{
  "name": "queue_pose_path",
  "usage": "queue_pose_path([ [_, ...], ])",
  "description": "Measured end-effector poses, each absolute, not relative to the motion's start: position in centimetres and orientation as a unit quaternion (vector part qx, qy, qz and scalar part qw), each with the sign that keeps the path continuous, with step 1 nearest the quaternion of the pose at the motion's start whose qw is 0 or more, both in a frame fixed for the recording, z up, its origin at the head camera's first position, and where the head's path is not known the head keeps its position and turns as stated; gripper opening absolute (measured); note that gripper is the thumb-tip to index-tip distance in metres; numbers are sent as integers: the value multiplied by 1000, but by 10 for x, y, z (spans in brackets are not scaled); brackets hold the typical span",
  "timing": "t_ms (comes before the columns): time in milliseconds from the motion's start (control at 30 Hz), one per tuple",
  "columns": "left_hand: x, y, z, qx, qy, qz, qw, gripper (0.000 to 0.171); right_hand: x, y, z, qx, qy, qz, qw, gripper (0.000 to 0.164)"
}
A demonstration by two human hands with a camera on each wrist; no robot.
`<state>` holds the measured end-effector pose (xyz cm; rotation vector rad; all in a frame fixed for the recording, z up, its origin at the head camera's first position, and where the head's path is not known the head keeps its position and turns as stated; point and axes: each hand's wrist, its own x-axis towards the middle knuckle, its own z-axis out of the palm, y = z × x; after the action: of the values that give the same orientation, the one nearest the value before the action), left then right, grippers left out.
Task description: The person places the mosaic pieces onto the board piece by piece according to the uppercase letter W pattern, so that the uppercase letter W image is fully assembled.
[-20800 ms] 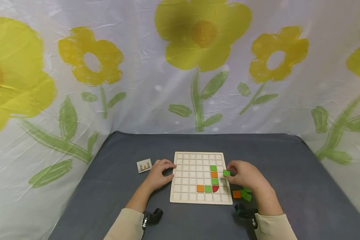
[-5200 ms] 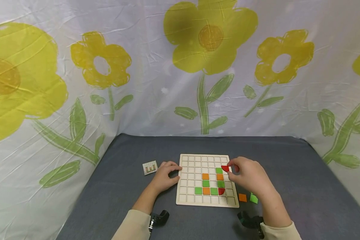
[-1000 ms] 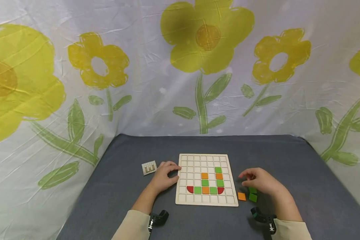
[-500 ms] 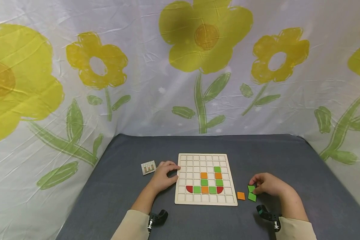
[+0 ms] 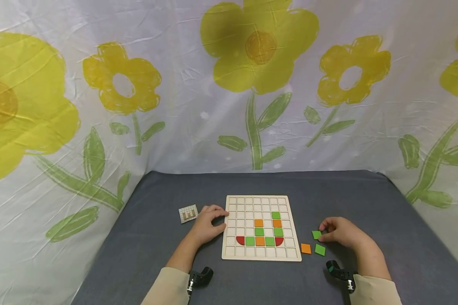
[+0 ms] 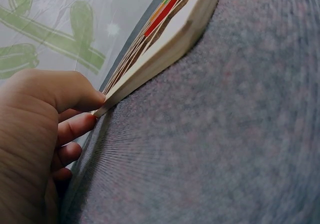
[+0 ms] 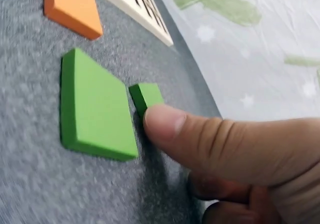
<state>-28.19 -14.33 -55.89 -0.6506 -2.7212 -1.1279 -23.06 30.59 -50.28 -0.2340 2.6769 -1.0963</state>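
Note:
My left hand [image 5: 205, 222] is at the left edge of the pale wooden grid board [image 5: 247, 214], thumb and index fingertips touching its rim and spaced apart along it. Orange and green square tiles and two red quarter-round tiles sit in the board's cells. To the board's right, my right hand [image 5: 341, 232] pinches a green square tile [image 5: 316, 234] between thumb and fingers. In the right wrist view the thumb hides part of that green tile. Just nearer me lie another green square tile [image 5: 320, 250] and an orange square tile [image 5: 306, 248].
A small card [image 5: 188, 214] with a printed grid pattern lies left of the board, beyond my left hand. Dark grey cloth [image 5: 259, 284] covers the table. A flowered curtain [image 5: 183, 127] hangs behind and at the sides.
Since the earliest frame, more tiles have filled the board, including a second red one at the row's left. My right hand came down to the loose tiles and has shifted one green tile away from the other.

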Motion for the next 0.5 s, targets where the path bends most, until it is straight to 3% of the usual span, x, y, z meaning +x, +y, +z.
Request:
queue_pose_path([
  [500, -280, -143, -558, -214, -900, -374, 68, 31, -230, 308, -505, -83, 909, -391, 120, 25],
])
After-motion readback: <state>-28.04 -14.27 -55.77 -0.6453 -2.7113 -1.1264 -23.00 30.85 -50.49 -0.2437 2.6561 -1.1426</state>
